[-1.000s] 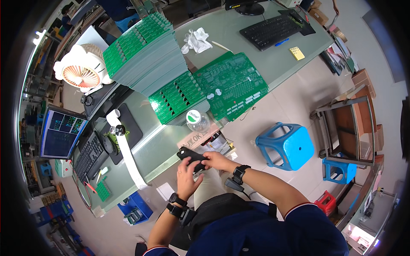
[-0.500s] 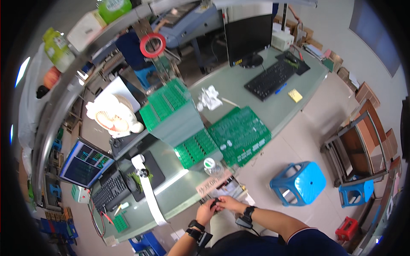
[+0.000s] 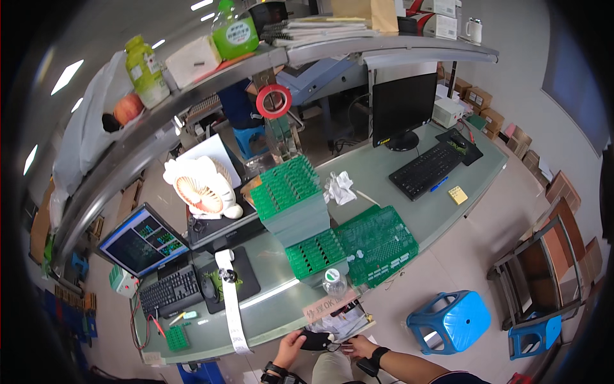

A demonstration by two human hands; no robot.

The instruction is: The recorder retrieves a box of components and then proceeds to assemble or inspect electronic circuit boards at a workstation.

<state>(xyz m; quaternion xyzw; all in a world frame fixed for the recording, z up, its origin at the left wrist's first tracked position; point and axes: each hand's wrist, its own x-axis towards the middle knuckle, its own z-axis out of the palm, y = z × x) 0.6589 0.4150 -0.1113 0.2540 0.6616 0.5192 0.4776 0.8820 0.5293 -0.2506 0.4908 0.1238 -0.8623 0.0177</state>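
My left hand (image 3: pixel 291 349) is closed on one end of a black, soft-looking object (image 3: pixel 313 341); its exact kind is not clear. A small whitish part shows at the object's other end, towards my right hand (image 3: pixel 360 346). The right hand's fingers are bent together beside that end, and I cannot make out what is between them. Both hands are low, in front of the desk edge, above my light trousers. Just beyond them, an open drawer or tray (image 3: pixel 364 319) holds papers and small items. Dark bands with devices sit on both wrists.
Green circuit boards stand in a tall stack (image 3: pixel 293 217), with larger boards (image 3: pixel 377 246) beside it. A clear jar (image 3: pixel 334 283) is at the desk edge. Left are a paper strip (image 3: pixel 234 320), a keyboard (image 3: pixel 171 289) and a monitor (image 3: pixel 144 238). A blue stool (image 3: pixel 451 317) stands right.
The view has tilted up. My hands, earlier close together around a small dark thing, are now apart, and more of the black object shows between them.
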